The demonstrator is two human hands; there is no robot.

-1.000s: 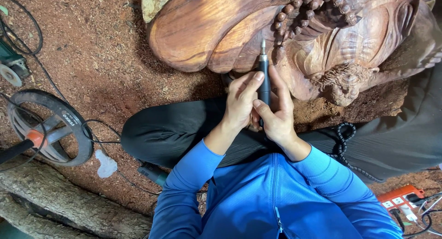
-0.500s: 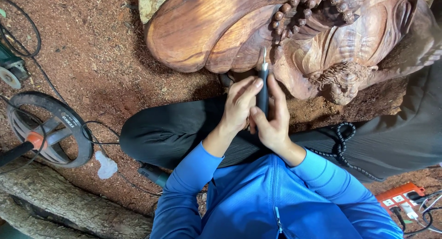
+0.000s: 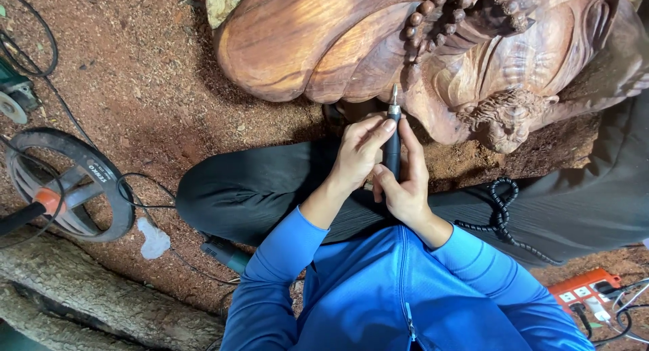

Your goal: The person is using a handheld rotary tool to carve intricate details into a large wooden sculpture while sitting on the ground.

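Both my hands grip a slim dark rotary handpiece with a metal tip. My left hand wraps it from the left, fingers over the shaft. My right hand holds it from the right and below. The tip points up and touches the lower edge of a large reddish-brown carved wooden sculpture, just below a carved string of beads. My black-trousered legs lie under my hands, and blue sleeves cover my arms.
A black round wire guard with an orange hub lies at the left, a grinder at the left edge. A log crosses the bottom left. A coiled black cord and an orange power strip sit at the right. Sawdust covers the ground.
Both hands keep hold of the handpiece with its tip at the same spot on the carving. The view has shifted slightly, so hands and tool sit a little lower in the frame.
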